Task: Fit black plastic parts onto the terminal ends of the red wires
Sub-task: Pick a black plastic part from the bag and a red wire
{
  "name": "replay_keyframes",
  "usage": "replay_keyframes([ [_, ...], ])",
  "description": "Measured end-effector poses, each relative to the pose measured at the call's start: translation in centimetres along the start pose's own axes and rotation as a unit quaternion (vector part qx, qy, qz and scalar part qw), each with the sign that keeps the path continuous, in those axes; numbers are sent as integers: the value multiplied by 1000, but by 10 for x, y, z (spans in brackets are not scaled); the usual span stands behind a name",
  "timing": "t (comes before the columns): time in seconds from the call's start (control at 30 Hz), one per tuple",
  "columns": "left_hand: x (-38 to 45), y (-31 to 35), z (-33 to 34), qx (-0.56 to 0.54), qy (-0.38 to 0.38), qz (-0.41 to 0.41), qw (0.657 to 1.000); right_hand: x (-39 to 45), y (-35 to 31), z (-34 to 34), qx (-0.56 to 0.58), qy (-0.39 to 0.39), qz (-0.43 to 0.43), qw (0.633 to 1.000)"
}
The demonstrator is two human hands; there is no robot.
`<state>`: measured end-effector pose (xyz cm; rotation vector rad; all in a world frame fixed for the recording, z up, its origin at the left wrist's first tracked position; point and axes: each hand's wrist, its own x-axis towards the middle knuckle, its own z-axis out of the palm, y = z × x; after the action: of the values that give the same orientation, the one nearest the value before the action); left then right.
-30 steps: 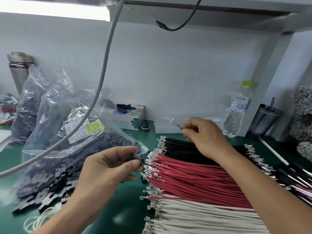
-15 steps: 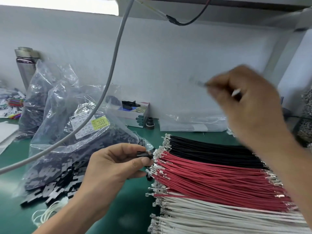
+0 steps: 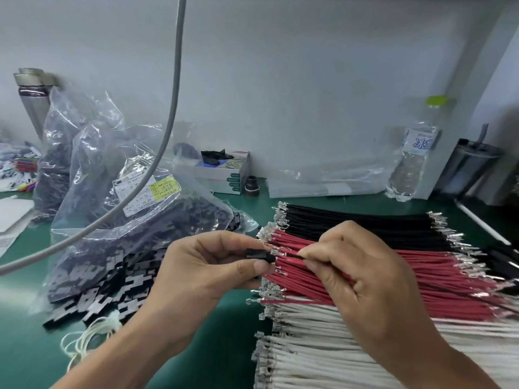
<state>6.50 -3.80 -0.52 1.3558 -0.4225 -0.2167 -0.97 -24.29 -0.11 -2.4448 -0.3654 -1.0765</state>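
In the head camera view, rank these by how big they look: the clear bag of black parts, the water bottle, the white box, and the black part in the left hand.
1. Clear bag of black parts
2. Water bottle
3. White box, though both stand farther back
4. Black part

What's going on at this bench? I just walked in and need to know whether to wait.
A person is fitting connectors onto wires. The left hand pinches a small black plastic part, while the right hand pinches a thin dark wire and brings its metal terminal up to the part's opening. Whether it is seated cannot be told. Below lie stacks of black wires, red wires and white wires; a clear bag of black parts sits to the left.
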Motion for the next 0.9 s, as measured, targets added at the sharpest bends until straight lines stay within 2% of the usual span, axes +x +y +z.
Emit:
replay_keyframes([
  [0.23,-2,0,1,7,-3,0,1000,-2,-1,-2,28,5,16,999],
  [0.5,-3,-2,3,19,-13,3,1000,-2,0,-2,6,12,6,1000],
  [0.77,-4,-6,2,18,-19,-6,1000,-3,3,2,108,-14,48,993],
  [0.9,-6,-10,5,37,-23,0,999,-6,-6,10,32,-19,-1,999],
])
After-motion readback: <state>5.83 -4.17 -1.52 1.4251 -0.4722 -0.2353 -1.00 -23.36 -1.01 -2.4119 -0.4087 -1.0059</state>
